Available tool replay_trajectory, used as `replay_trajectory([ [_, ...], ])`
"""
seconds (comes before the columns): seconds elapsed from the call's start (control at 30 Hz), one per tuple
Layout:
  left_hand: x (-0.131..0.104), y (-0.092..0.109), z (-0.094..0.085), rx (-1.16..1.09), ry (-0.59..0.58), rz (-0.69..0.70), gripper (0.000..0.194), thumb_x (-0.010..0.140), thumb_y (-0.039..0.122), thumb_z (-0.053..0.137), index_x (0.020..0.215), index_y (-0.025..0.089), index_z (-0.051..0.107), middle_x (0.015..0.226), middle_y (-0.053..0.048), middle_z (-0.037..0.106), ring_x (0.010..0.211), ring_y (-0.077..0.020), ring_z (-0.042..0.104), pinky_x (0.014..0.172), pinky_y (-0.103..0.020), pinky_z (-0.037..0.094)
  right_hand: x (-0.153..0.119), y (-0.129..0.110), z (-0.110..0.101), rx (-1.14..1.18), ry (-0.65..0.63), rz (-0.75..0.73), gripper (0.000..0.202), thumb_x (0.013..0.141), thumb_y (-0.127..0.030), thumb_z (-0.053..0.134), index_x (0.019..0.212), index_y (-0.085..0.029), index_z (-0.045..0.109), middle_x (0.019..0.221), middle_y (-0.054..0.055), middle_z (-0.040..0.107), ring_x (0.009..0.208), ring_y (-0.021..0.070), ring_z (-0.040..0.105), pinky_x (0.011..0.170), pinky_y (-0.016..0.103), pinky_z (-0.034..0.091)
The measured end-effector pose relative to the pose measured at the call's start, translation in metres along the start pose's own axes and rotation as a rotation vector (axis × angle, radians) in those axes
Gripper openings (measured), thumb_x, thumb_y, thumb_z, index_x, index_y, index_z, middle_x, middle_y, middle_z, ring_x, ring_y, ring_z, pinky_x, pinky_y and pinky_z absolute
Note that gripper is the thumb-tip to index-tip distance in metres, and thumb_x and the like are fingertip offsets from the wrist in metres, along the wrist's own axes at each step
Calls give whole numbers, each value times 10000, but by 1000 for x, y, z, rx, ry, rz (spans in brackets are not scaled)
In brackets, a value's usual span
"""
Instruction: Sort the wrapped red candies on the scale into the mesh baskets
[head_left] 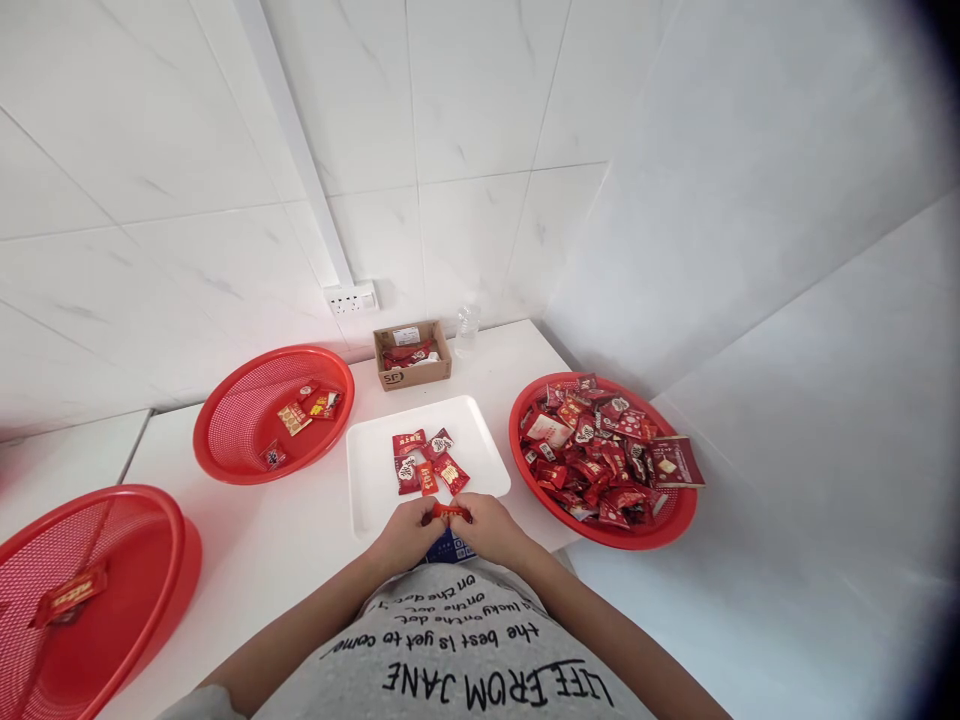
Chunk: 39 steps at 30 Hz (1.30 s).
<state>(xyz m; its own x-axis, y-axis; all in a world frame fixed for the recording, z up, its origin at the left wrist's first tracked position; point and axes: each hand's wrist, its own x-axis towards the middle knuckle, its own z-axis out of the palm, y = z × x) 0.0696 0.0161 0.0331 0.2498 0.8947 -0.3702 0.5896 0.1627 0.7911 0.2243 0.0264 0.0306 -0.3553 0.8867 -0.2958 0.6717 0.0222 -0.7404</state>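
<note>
Close to my body, my left hand [407, 533] and my right hand [491, 528] pinch the two ends of a small red snack packet [450, 511]. Under them a dark blue printed thing [450, 547] shows in part; my hands and shirt hide the rest. Just beyond lies a white tray [379, 510], its near edge partly covered by my hands. Several red wrapped snack packets [452, 472] are grouped in the middle of that tray.
To the right stands a red basket [679, 520] heaped with red packets. Two more red baskets, one behind [225, 390] and one nearer [169, 590], hold a few packets on the left. A cardboard box [416, 375] and a clear plastic bottle [466, 330] stand by the wall.
</note>
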Motion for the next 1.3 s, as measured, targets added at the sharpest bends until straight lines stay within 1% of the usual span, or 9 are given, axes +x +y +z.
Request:
replay_trajectory([
  [0.13,-1,6,1,21,19,1,143,688,241,416,554,192,405,543,50,415,566,-110,372,534,-239,276,0,1,2,2,4,-25,143,704,-225,446,570,-178,424,562,-31,455,553,93,360,517,223,202],
  [0.3,-1,9,1,-26,9,22,156,678,237,395,533,198,358,539,52,368,574,-111,356,541,-243,267,-1,2,2,35,-7,-36,139,697,-206,435,561,-178,419,552,-36,439,548,91,356,512,220,204],
  [0.6,-4,9,0,-167,-64,12,120,674,226,413,559,191,416,540,61,377,557,-101,362,540,-231,287,0,3,-1,41,-33,-49,108,695,-205,440,594,-174,463,593,-27,485,572,97,382,526,218,222],
  [0.8,0,4,1,-65,-45,46,118,679,214,418,565,188,434,542,63,393,550,-98,358,529,-231,271,0,-1,-2,-36,0,-64,100,684,-185,454,585,-173,445,600,-25,468,579,99,376,528,220,217],
  [0.87,1,4,0,-58,-65,49,143,701,237,422,570,187,448,550,57,416,559,-102,375,534,-232,282,0,-2,-3,-41,-4,-81,100,684,-188,461,586,-172,448,604,-25,469,583,99,376,529,219,219],
  [0.97,1,4,-2,-83,-95,29,248,761,340,418,571,187,463,566,45,452,582,-114,413,557,-238,316,0,0,-5,-16,-20,-76,98,685,-208,479,595,-172,465,590,-34,461,570,94,369,523,218,222],
  [1.1,4,2,-1,-137,-54,40,308,793,444,415,642,187,492,595,43,474,603,-119,437,578,-239,339,1,6,-6,160,-6,-29,120,700,-234,485,598,-170,475,561,-49,428,555,87,360,514,208,247],
  [1.23,6,-3,2,-247,-18,41,315,806,455,406,677,181,490,601,45,456,596,-115,443,574,-234,355,3,10,-6,464,-2,-8,168,737,-318,497,692,-158,521,610,-40,467,578,90,395,538,207,306],
  [1.3,5,-3,2,-254,-6,36,298,809,441,406,709,178,505,623,38,478,608,-119,457,583,-238,366,2,11,-6,549,-19,3,171,741,-323,498,711,-157,524,628,-36,476,586,91,405,548,210,323],
])
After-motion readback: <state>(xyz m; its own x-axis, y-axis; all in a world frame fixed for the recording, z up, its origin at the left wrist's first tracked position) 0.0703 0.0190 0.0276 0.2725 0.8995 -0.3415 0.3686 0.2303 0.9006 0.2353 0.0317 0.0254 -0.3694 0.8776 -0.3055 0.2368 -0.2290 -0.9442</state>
